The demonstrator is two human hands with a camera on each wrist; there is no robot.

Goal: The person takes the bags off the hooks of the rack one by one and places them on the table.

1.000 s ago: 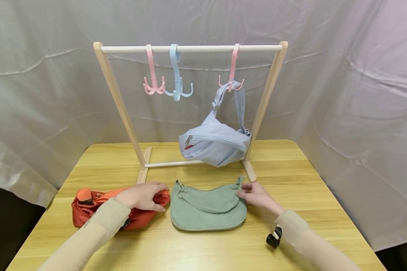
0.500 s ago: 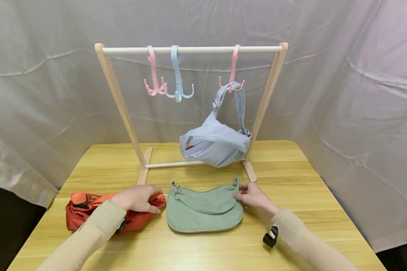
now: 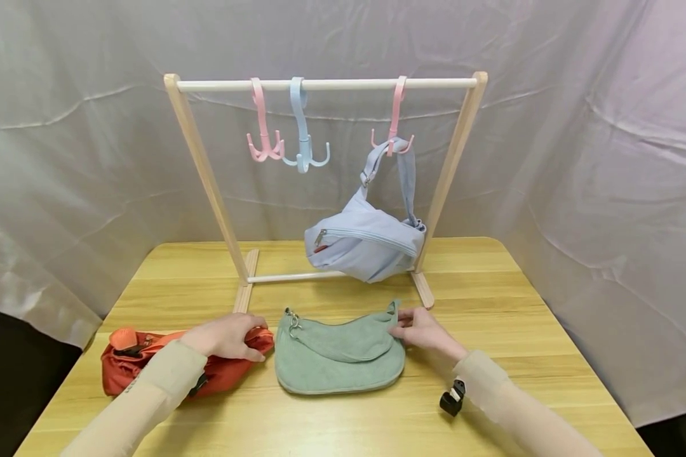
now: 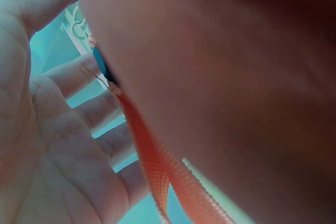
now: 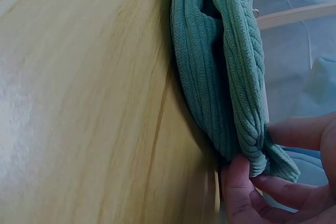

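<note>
A red bag (image 3: 120, 371) with orange straps lies at the left of the wooden table. My left hand (image 3: 223, 336) grips its right end from above, thumb on the near side and fingers on the far side. In the left wrist view, an orange strap (image 4: 152, 161) runs in front of the fingers. Beside it, a sage-green corduroy shoulder bag (image 3: 340, 374) lies flat, its strap folded over the front and metal rings at its left corner. My right hand (image 3: 425, 330) pinches the upper right corner of this bag, thumb and fingers on either side of the fabric (image 5: 244, 77).
Behind the bags stands a wooden rack (image 3: 206, 171) with a white top bar (image 3: 349, 84). A pink hook (image 3: 263, 127) and a blue hook (image 3: 301, 127) hang bare at left. A pale blue bag (image 3: 366, 238) hangs from another pink hook (image 3: 396, 114) at right.
Both hands have shifted left, and the red and green bags have slid left with them across the table. The hanging bag stays on its hook.
</note>
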